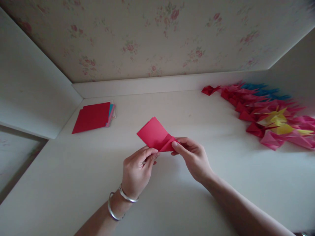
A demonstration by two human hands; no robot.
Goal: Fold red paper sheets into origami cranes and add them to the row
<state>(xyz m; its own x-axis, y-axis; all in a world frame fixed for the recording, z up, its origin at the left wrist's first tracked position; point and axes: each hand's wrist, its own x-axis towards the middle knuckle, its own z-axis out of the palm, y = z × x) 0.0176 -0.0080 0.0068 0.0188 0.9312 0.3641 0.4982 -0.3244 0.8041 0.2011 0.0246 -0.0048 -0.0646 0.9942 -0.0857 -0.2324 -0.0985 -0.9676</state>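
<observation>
A partly folded sheet of red origami paper (153, 132) is held above the table in the middle of the view. Its upper part is a flat square standing on a corner, and a folded flap lies at its lower right. My left hand (138, 167), with two silver bangles at the wrist, pinches the bottom corner between thumb and fingers. On the right side, my right hand (193, 157) grips the flap, thumb in front and fingers curled behind. The back of the paper is hidden from me.
A stack of square paper (92, 116), red on top with blue and pink edges below, lies at the left. Many folded paper cranes (268, 114) in red, pink, yellow and blue crowd the right side. Behind the white table (157, 203) rises a flowered wall (137, 39).
</observation>
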